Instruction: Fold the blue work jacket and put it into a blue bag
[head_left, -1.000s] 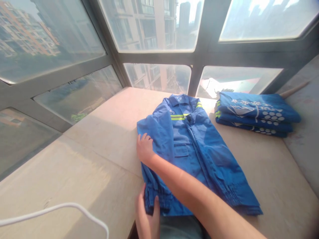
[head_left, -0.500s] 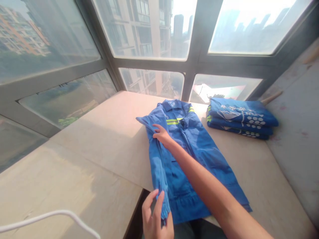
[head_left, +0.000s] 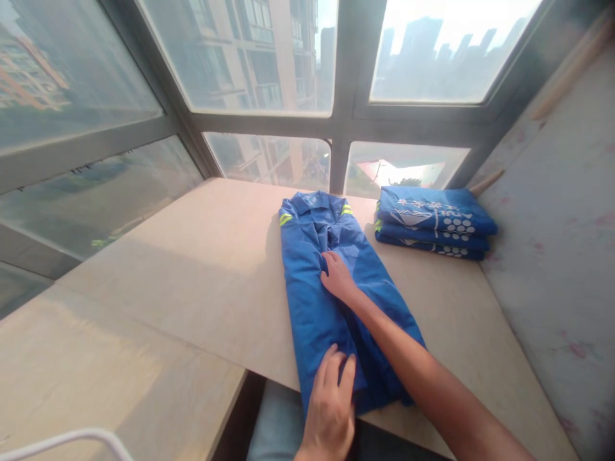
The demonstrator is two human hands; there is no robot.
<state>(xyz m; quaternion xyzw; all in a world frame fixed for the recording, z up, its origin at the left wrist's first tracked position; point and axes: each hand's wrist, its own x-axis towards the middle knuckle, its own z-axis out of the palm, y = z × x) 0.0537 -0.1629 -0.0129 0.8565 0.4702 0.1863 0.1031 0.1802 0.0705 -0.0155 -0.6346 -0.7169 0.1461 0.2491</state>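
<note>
A blue work jacket point(head_left: 312, 294) with yellow reflective stripes lies collar-away on a pale wooden tabletop point(head_left: 202, 269). Its left side is folded over the front, making a narrow strip. My right hand point(head_left: 337, 277) rests on the middle of the jacket, fingers flat on the folded edge. My left hand point(head_left: 331, 403) presses flat on the hem near the table's front edge, fingers spread. Neither hand grips the cloth.
A stack of folded blue garments point(head_left: 432, 221) with white print lies at the back right, beside the jacket. Large windows point(head_left: 250, 57) wrap the back and left. A grey padded surface point(head_left: 552, 243) borders the right. A white cord point(head_left: 62, 442) curves at bottom left.
The jacket's left sleeve and side were folded over onto the front. My right hand moved from the shoulder to the middle, and my left hand let go of the cuff and lies flat on the hem.
</note>
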